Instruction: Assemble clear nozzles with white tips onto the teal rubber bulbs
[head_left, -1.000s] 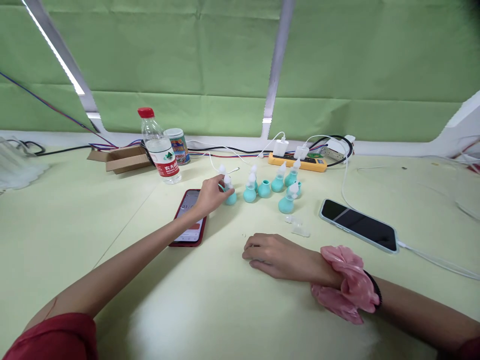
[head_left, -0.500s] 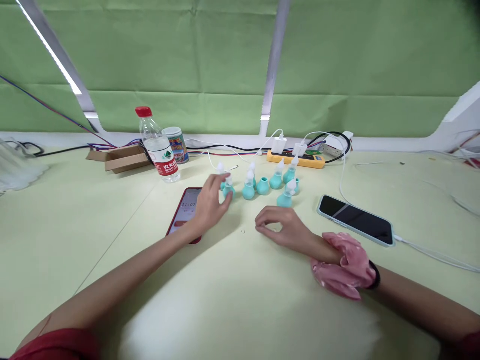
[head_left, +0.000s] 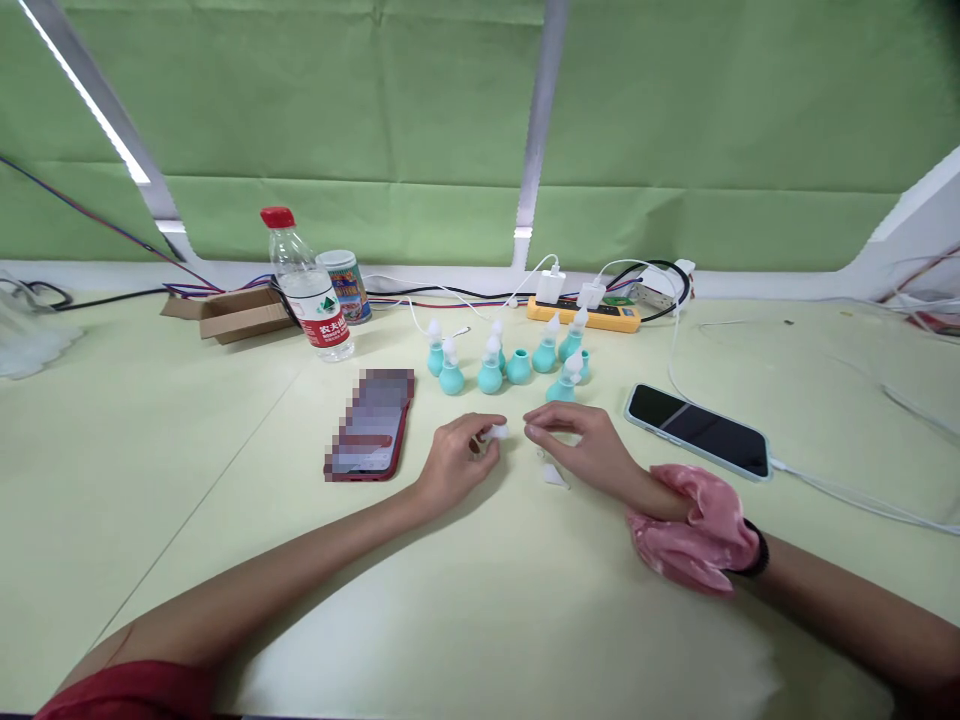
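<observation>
A small clear plastic tip (head_left: 496, 432) sits pinched at the fingertips of the left hand (head_left: 454, 462), which rests low on the pale green table (head_left: 187, 480) near the middle of the view. The right hand (head_left: 585, 447) lies just beside it, its fingers (head_left: 541, 422) pointing toward the tip and nearly meeting it, though whether they touch it cannot be told. Another clear plastic piece (head_left: 553, 474) lies on the table right beneath the right hand's fingers. Just behind both hands stands a cluster of teal rubber bulbs (head_left: 489, 376), most of them capped with white tips (one near the centre has none), all upright and set close together. A red phone (head_left: 372, 437) lies flat to the left of the left hand, and a dark phone (head_left: 697, 430) on a white cable lies to the right of the right hand. A pink scrunchie (head_left: 694, 540) circles the right wrist. Farther back are a water bottle (head_left: 304, 286), a tin can (head_left: 340, 285), a cardboard box (head_left: 229, 315) and a yellow power strip (head_left: 583, 316) along the table's far edge. Bare table spreads wide toward the viewer and to the left. The left fingers are closed narrowly on the tip; the right fingers are curled close together with thumb and forefinger nearly meeting, holding nothing that can be seen.
</observation>
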